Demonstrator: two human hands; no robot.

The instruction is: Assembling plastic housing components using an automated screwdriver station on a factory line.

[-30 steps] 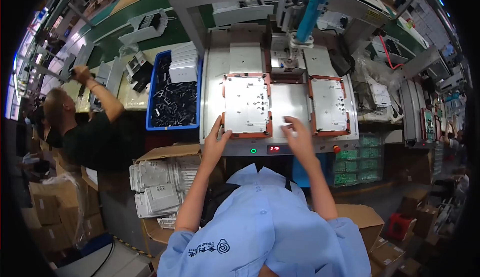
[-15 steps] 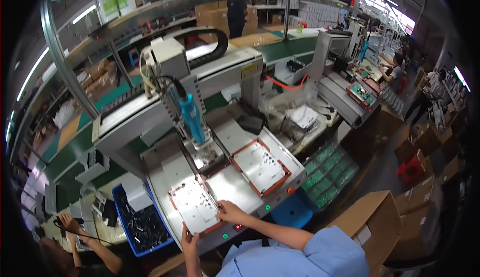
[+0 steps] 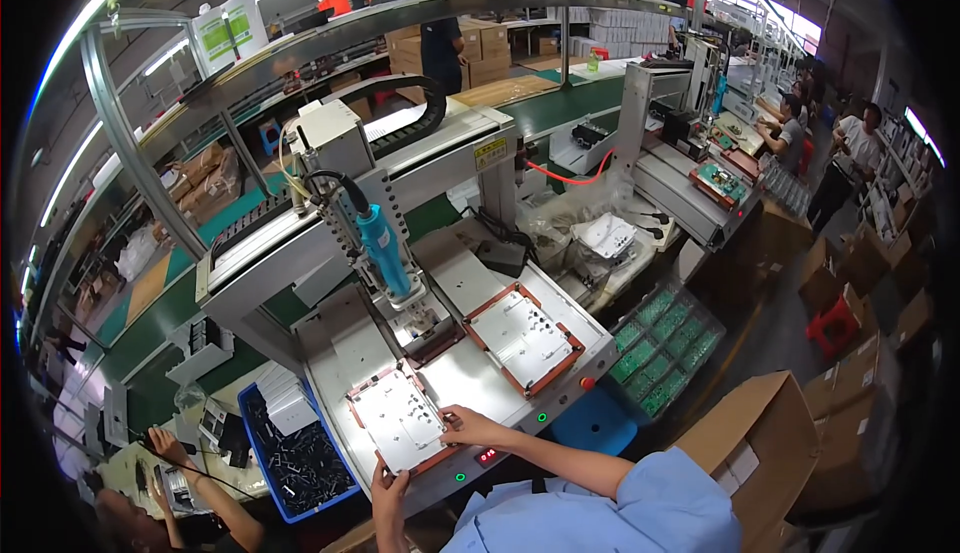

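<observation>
A flat white panel (image 3: 398, 413) with small dark parts on it lies in a reddish-brown fixture at the near left of the machine bed. My left hand (image 3: 389, 489) holds the panel's near corner, thumb and finger at its edge. At the panel's right edge, my right hand (image 3: 468, 427) grips with bent fingers. Its fingertips are partly hidden. A second white panel (image 3: 524, 338) sits in a like fixture (image 3: 548, 377) to the right, untouched. Behind the two fixtures, a blue electric screwdriver (image 3: 384, 250) hangs upright from the machine's gantry.
Left of the machine stands a blue crate (image 3: 300, 515) of black parts and white pieces. A clear compartment tray (image 3: 668, 351) with green parts is on the right, near an open cardboard box (image 3: 768, 433). A co-worker's hand (image 3: 168, 445) works at lower left.
The whole view has shifted slightly. Both my hands stay at the left panel's edges, with the right fingers a little changed in pose. The co-worker's arm at lower left has moved slightly.
</observation>
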